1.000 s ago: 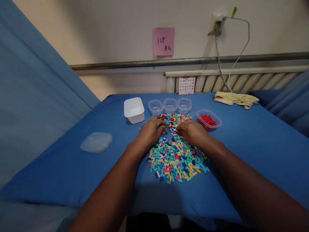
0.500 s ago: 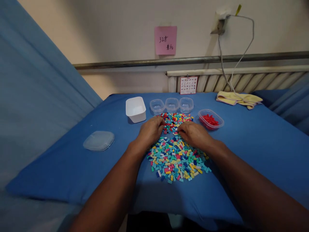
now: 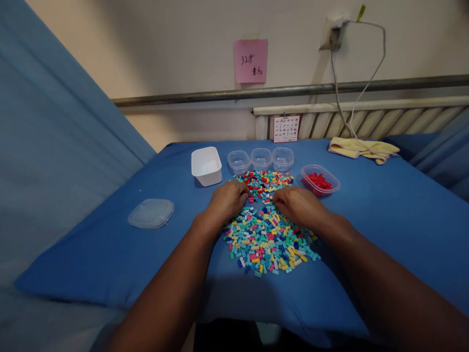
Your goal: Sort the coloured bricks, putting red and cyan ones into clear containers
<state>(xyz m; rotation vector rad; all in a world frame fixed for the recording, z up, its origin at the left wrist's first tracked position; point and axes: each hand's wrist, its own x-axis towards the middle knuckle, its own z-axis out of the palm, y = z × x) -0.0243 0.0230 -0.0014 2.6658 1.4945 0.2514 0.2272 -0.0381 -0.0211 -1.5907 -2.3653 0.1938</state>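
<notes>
Small toy building bricks in many colours lie in two joined heaps: a wide near heap (image 3: 269, 239) and a smaller far heap (image 3: 262, 180) with many red ones. My left hand (image 3: 227, 200) rests at the left side of the far heap, fingers curled down among the bricks. On the opposite side, my right hand (image 3: 298, 204) is closed too, its fingertips at the bricks between the heaps. What either hand pinches, if anything, is hidden. Right of the far heap stands a clear tub (image 3: 337, 188) with red bricks (image 3: 318, 181) inside.
Three clear tubs (image 3: 261, 157) stand in a row behind the far heap, beside a white bin (image 3: 206, 166). Stacked clear lids (image 3: 151, 214) lie at left. A yellow cloth (image 3: 362, 148) and hanging cable (image 3: 336, 93) are at back right. A blue cloth (image 3: 110, 259) covers the table.
Both hands have shifted slightly: the left a little nearer to me, the right a little outward. A few bricks between them have moved. The tubs and lids stay put.
</notes>
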